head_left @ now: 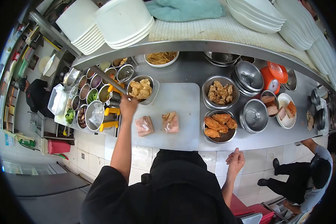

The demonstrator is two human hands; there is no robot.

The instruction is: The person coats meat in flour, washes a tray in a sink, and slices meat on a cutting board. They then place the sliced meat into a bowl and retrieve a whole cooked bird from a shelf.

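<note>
Head view: left hand [127, 107], fingers curled round near end of long tool [106, 77]! Right hand [235, 161] well apart, fingers loosely bent, nothing seen in them, out past counter edge. Tool looks stiff, probably light, far end likely swinging wide; near end, where fingers sit, seems best hold, maybe slippery if greasy. Slim, straight, greyish, slanting up-left above metal pots [84, 92], just beside bowl of pale chunks [141, 89]. Nearer body, two pink meat blocks [144, 126] on white board [188, 127].
</note>
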